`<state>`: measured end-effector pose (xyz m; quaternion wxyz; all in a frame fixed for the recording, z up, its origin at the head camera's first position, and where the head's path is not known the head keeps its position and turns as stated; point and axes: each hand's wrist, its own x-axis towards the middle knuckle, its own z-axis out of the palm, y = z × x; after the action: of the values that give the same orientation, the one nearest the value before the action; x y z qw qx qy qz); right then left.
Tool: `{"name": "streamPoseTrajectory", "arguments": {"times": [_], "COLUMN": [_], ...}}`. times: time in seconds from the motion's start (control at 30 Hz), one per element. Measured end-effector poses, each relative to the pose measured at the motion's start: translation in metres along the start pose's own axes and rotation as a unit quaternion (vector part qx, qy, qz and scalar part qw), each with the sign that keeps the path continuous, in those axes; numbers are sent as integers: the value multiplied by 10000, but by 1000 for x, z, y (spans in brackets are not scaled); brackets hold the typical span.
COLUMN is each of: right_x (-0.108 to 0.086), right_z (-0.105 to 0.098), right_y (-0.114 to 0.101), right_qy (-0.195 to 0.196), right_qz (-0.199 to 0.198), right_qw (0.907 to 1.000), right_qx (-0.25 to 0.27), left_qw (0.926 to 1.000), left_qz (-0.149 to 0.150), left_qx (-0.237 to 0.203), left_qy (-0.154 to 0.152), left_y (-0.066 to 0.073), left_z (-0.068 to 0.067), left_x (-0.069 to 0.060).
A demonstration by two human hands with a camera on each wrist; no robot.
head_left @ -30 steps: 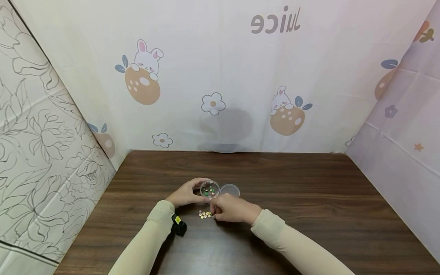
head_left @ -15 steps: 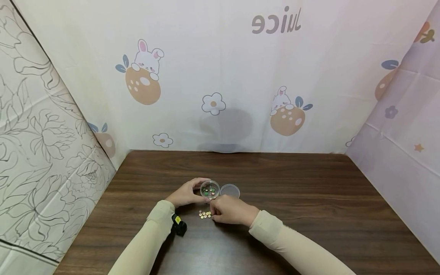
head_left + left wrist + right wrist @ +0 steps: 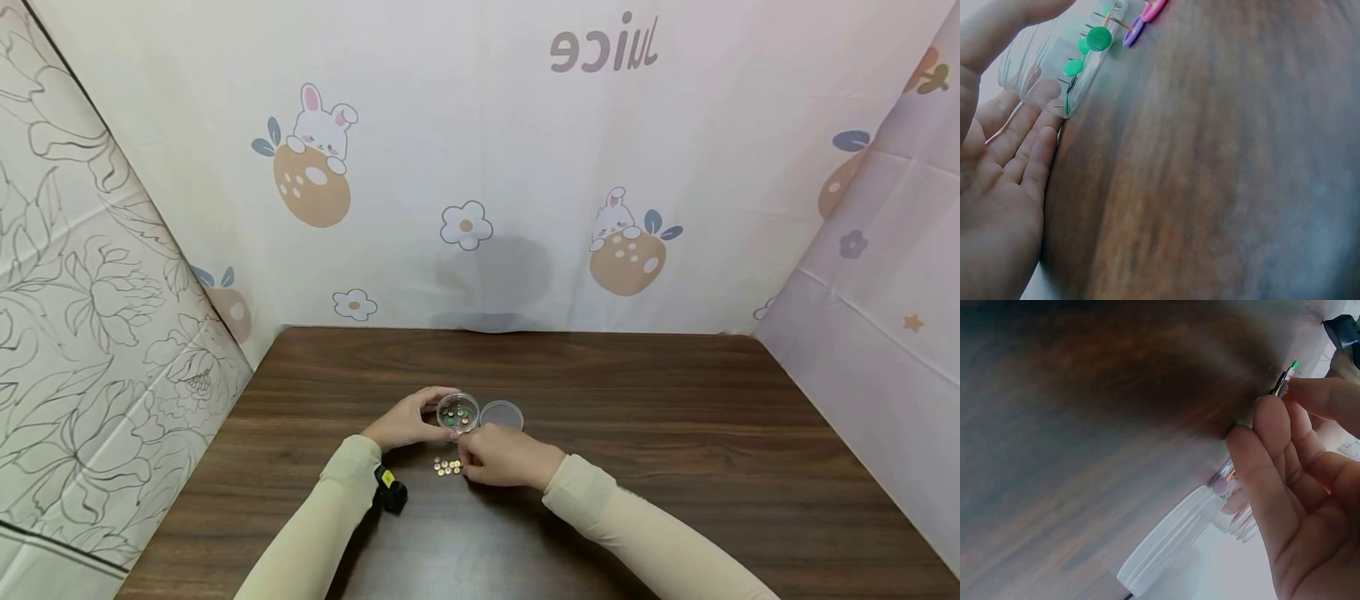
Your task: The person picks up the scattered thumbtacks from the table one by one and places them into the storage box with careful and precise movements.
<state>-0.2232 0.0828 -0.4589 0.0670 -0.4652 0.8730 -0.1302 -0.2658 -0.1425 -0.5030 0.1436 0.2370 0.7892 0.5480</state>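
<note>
My left hand (image 3: 405,422) curls its thumb and fingers around a clear round container (image 3: 457,413), which rests on the table. Green thumbtacks (image 3: 1099,39) show through its wall in the left wrist view. A purple thumbtack (image 3: 1134,32) and a pink one lie on the table beside it. Small thumbtacks (image 3: 447,468) with gold-coloured undersides form a cluster nearer the front. At its right end, my right hand (image 3: 510,457) has its thumb and forefinger closed together on a tack mostly hidden by them; in the right wrist view more coloured tacks (image 3: 1285,378) show beyond the fingertips.
A clear round lid (image 3: 502,414) lies to the right of the container, just behind my right hand. A black object with a yellow mark (image 3: 392,492) is at my left wrist. Patterned cloth (image 3: 480,167) hangs behind the wooden table (image 3: 675,400).
My right fingertips have shifted slightly left and now cover the tack that showed at the cluster's right end. The left hand, container and lid stay put.
</note>
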Motion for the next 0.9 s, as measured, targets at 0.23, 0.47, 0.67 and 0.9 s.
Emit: {"name": "streamPoseTrajectory", "arguments": {"times": [0.23, 0.47, 0.67, 0.9], "right_x": [0, 0, 1, 4], "right_z": [-3, -11, -17, -24], "right_y": [3, 10, 16, 20], "right_qy": [-65, -354, 0, 635], "right_qz": [-63, -76, -160, 145], "right_qw": [9989, 9946, 9948, 9921], "right_qx": [449, 973, 1005, 1076], "left_qw": [9998, 9999, 9999, 9997], "left_qz": [129, -29, -96, -197], "left_qx": [-68, -127, -79, -107], "left_qy": [-95, -37, -16, 40], "left_y": [12, 27, 26, 27], "left_z": [0, 1, 1, 1], "left_x": [-3, -10, -10, -10]}}
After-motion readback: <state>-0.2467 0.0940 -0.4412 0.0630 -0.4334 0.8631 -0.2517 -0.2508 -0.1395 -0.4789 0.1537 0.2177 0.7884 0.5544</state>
